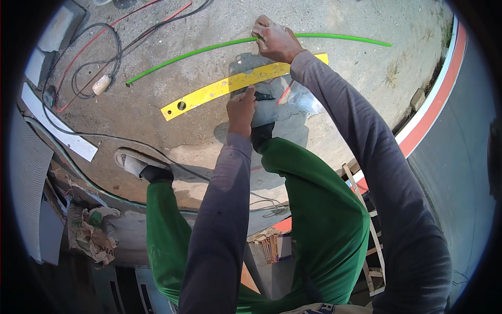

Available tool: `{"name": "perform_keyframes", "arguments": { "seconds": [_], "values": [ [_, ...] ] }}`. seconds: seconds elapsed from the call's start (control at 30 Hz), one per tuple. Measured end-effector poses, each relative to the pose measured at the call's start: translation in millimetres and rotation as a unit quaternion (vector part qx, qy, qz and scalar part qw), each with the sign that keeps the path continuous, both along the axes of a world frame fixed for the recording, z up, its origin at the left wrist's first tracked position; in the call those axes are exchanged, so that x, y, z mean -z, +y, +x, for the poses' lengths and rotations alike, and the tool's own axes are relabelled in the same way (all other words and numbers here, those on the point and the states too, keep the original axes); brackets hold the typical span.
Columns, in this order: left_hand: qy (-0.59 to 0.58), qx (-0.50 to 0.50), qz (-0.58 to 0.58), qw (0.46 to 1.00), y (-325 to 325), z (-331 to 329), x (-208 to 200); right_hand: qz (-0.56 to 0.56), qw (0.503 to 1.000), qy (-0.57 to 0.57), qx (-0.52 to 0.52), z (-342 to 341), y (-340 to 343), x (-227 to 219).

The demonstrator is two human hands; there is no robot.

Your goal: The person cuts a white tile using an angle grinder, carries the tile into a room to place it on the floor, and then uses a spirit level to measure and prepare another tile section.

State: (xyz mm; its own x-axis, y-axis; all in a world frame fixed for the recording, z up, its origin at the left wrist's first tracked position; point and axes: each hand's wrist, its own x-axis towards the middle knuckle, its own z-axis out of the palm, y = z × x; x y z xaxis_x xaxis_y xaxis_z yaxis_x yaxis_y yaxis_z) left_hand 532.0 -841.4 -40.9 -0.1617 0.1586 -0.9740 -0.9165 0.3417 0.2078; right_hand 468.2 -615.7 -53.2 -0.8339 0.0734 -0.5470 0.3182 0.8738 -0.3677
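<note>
My right hand [275,41] is closed around a long, thin green rod [204,50], near the rod's middle. The rod reaches out to both sides above the rough ground. Nearer to me, a long flat yellow spirit level [219,86] lies slantwise, with a small hole and a larger round opening towards its left end. My left hand [241,112] is closed at the level's near edge, thumb against it; its other fingers are partly hidden. Just right of that hand is my grey-and-black shod foot [265,112].
A black cable [119,52] and a red cord loop at the far left around a whitish connector [102,85]. A white strip [63,125] lies at left, and a clear plastic bag [305,100] beyond my right foot. A wooden ladder-like frame [366,225] stands at right, beside a red-and-white edge [434,118].
</note>
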Motion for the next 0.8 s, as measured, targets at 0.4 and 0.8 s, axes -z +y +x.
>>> {"name": "perform_keyframes", "arguments": {
  "seconds": [0.4, 0.8],
  "values": [
    [-0.040, -0.294, -0.204, 0.933, 32, -25, 19, 0.052, 0.998, -0.004, -0.024, 12, 4, 34],
    [0.025, -0.364, -0.156, 0.918, 19, -25, 17, -0.081, 0.987, 0.130, 0.041, 6, -28, 25]
  ]
}}
